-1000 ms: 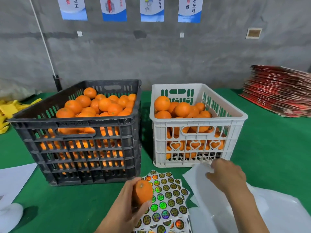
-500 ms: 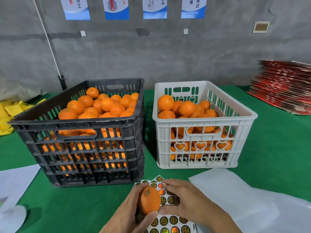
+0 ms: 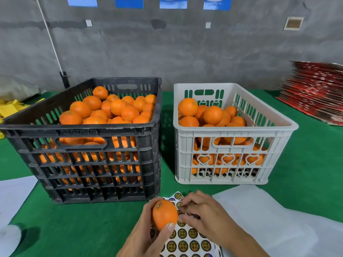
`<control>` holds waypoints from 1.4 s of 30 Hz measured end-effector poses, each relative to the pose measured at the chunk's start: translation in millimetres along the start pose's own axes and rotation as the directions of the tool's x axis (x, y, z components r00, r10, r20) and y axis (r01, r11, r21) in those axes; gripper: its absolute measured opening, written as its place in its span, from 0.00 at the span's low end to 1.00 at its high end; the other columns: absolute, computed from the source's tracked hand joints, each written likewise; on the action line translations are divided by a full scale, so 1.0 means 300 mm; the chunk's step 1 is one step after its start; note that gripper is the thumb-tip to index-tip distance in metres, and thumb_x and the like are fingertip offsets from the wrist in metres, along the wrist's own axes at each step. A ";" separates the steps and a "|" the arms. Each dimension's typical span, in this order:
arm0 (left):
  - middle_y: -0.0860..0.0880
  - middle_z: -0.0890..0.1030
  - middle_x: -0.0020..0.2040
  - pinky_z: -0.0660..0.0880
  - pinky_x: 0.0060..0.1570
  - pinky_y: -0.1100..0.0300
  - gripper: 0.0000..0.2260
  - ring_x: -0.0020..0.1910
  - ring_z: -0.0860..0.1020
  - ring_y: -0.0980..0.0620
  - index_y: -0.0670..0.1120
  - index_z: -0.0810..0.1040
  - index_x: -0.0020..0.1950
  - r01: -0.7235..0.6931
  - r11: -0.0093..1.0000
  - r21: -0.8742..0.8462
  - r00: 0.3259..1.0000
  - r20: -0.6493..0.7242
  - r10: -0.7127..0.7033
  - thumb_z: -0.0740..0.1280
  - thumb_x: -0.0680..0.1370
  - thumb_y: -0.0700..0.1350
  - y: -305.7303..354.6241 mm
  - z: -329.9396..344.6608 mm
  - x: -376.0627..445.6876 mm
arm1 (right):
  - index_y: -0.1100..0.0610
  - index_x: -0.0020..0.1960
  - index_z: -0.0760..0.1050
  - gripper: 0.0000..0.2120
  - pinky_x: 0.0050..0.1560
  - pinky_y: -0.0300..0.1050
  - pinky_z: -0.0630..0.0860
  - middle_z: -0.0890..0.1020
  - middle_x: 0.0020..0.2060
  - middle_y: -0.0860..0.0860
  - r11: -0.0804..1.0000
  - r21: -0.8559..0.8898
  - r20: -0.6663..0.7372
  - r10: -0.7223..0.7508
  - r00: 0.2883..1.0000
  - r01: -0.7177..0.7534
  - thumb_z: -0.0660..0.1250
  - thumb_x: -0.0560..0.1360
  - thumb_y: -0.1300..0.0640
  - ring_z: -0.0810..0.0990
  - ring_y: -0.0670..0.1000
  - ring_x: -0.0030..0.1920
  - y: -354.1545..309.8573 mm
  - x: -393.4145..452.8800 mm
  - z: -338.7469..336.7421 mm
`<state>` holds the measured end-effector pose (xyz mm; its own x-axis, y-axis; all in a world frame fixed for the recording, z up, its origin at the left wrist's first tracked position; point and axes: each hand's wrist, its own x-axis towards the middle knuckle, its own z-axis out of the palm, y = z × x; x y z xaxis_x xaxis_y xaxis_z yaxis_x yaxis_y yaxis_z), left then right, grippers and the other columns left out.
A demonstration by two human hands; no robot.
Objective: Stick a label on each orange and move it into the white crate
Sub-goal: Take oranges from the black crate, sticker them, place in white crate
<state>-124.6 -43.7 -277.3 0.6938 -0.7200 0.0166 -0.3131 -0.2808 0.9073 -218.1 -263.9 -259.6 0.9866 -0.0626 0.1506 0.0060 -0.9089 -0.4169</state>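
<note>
1. While my left hand [image 3: 146, 230] gripped one orange [image 3: 164, 214] just above the label sheet [image 3: 187, 242], fingers curled behind it and thumb pressed against its lower front, the fruit sat near the table edge in front of both crates
2. My right hand [image 3: 202, 214] lay on the sheet right beside the orange, fingers curled down with the tips gathered at one label; whether they had actually pinched a label free I could not tell, as the knuckles hid the tips
3. No label showed on the visible face of the held orange, so I judged this step as peeling, with sticking not yet done
4. The white crate [image 3: 232, 130] stood behind the sheet on the right, already well filled; the black crate [image 3: 83, 134] on the left held the heaped stock
5. Risks noted: the label could fold on itself or tear if lifted by one edge too fast; the sheet, held down only by my working fingers, could lift with the label; the rounded peel could leave an edge unstuck
6. The white crate's pile rose toward the rim at its left, so an orange dropped there could roll off
</note>
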 end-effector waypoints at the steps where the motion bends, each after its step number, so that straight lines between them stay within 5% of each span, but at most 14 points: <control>1: 0.65 0.74 0.67 0.77 0.56 0.68 0.40 0.60 0.80 0.66 0.75 0.55 0.72 -0.002 1.000 -0.002 1.000 -0.002 0.002 0.63 0.64 0.84 0.005 -0.001 -0.001 | 0.48 0.63 0.83 0.28 0.60 0.40 0.70 0.77 0.59 0.37 1.000 -0.019 -0.006 -0.015 1.000 0.015 0.57 0.80 0.31 0.70 0.40 0.56 0.001 0.002 0.002; 7: 0.60 0.78 0.66 0.78 0.63 0.56 0.36 0.60 0.82 0.60 0.72 0.58 0.73 -0.014 0.997 -0.071 1.000 0.011 0.015 0.65 0.69 0.80 0.012 -0.007 -0.007 | 0.50 0.61 0.84 0.23 0.55 0.37 0.69 0.78 0.57 0.41 0.988 -0.129 -0.037 -0.093 0.995 0.088 0.57 0.84 0.39 0.72 0.43 0.55 -0.017 -0.001 -0.004; 11: 0.60 0.81 0.61 0.80 0.59 0.55 0.32 0.58 0.84 0.54 0.71 0.60 0.74 -0.024 0.992 -0.120 1.000 0.010 0.025 0.65 0.73 0.76 0.009 -0.005 -0.006 | 0.50 0.58 0.84 0.21 0.48 0.39 0.75 0.78 0.52 0.42 0.951 -0.275 -0.077 -0.169 0.983 0.142 0.55 0.86 0.43 0.74 0.45 0.49 -0.051 -0.014 -0.010; 15: 0.67 0.79 0.61 0.80 0.59 0.60 0.29 0.59 0.84 0.56 0.72 0.60 0.72 -0.022 0.990 -0.139 0.999 0.026 0.025 0.65 0.74 0.76 0.008 -0.008 -0.001 | 0.53 0.54 0.82 0.15 0.52 0.44 0.75 0.78 0.48 0.44 0.999 -0.050 -0.155 0.001 0.988 -0.009 0.59 0.86 0.48 0.75 0.44 0.48 -0.065 -0.003 -0.023; 18: 0.64 0.80 0.61 0.78 0.61 0.57 0.28 0.60 0.84 0.56 0.71 0.63 0.70 0.001 0.985 -0.171 1.000 0.019 0.002 0.65 0.74 0.76 0.018 -0.010 0.018 | 0.52 0.49 0.81 0.11 0.51 0.43 0.76 0.77 0.45 0.42 0.982 0.147 -0.362 0.165 0.917 -0.119 0.63 0.84 0.51 0.77 0.42 0.46 -0.092 0.016 -0.031; 22: 0.63 0.81 0.61 0.78 0.59 0.60 0.26 0.60 0.83 0.56 0.71 0.66 0.67 0.019 0.975 -0.223 1.000 0.028 -0.013 0.65 0.73 0.76 0.052 -0.013 0.031 | 0.50 0.52 0.81 0.08 0.45 0.36 0.77 0.78 0.49 0.40 0.996 -0.081 -0.468 -0.066 0.881 0.031 0.63 0.82 0.51 0.78 0.40 0.46 -0.174 0.027 -0.010; 25: 0.56 0.82 0.62 0.78 0.62 0.59 0.26 0.61 0.83 0.54 0.60 0.69 0.72 0.027 0.950 -0.310 0.999 -0.008 -0.031 0.66 0.78 0.69 0.068 -0.014 0.026 | 0.48 0.61 0.80 0.12 0.54 0.35 0.77 0.76 0.58 0.37 0.996 -0.011 -0.421 -0.088 0.903 0.092 0.60 0.84 0.49 0.77 0.36 0.53 -0.192 0.020 -0.016; 29: 0.51 0.84 0.62 0.81 0.61 0.54 0.24 0.58 0.85 0.51 0.57 0.73 0.71 0.001 0.923 -0.385 0.995 -0.090 -0.039 0.70 0.78 0.63 0.137 -0.027 0.033 | 0.41 0.79 0.62 0.29 0.74 0.38 0.67 0.61 0.76 0.30 0.994 -0.076 -0.344 -0.098 0.934 0.076 0.59 0.80 0.35 0.63 0.32 0.73 -0.217 -0.017 -0.033; 33: 0.54 0.83 0.61 0.81 0.58 0.58 0.27 0.57 0.85 0.54 0.59 0.73 0.72 -0.106 0.904 -0.414 0.989 -0.138 0.052 0.74 0.75 0.62 0.339 -0.044 0.115 | 0.57 0.71 0.75 0.33 0.63 0.46 0.79 0.79 0.68 0.49 0.961 -0.266 -0.611 -0.227 0.758 0.074 0.72 0.74 0.38 0.79 0.48 0.66 -0.226 0.032 -0.175; 37: 0.63 0.83 0.62 0.74 0.59 0.71 0.27 0.63 0.80 0.66 0.64 0.64 0.76 -0.290 0.925 -0.244 0.957 -0.062 0.284 0.69 0.79 0.61 0.597 -0.111 0.234 | 0.62 0.70 0.75 0.28 0.63 0.49 0.77 0.81 0.64 0.55 0.937 -0.344 -0.773 -0.250 0.582 -0.054 0.68 0.80 0.41 0.79 0.54 0.62 -0.220 0.117 -0.409; 42: 0.55 0.79 0.65 0.76 0.63 0.63 0.16 0.62 0.79 0.61 0.53 0.76 0.71 -0.473 0.844 0.253 0.826 -0.206 0.525 0.66 0.84 0.54 0.754 -0.281 0.352 | 0.59 0.74 0.73 0.27 0.75 0.56 0.69 0.76 0.72 0.56 0.892 -0.347 -0.759 -0.086 0.645 -0.290 0.68 0.81 0.45 0.73 0.57 0.72 -0.175 0.206 -0.605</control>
<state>-67.4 -129.8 -34.8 0.5418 -0.6115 0.5766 -0.7569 -0.0568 0.6510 -187.1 -294.8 -65.6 0.5125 -0.2754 0.8133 -0.3370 -0.9357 -0.1044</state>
